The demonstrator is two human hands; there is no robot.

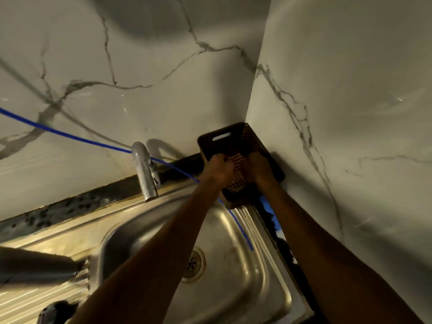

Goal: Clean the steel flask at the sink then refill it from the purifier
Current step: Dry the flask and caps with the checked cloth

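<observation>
Both my arms reach over the steel sink (233,265) into a dark brown perforated basket (236,136) standing in the wall corner behind the basin. My left hand (218,168) has its fingers curled on a red-and-white patterned pad (237,171) inside the basket. Touching the pad's other side is my right hand (259,167), its fingers hidden in the basket. A blurred dark cylinder (35,265), possibly the flask, lies on the drainboard at the left. The purifier is not in view.
A chrome tap (145,169) stands at the sink's back rim. A thin blue hose (70,134) runs from the left wall past the tap into the basin. Marble-patterned walls close the back and right. The drain (194,263) sits mid-basin. A dark round object (53,311) lies bottom left.
</observation>
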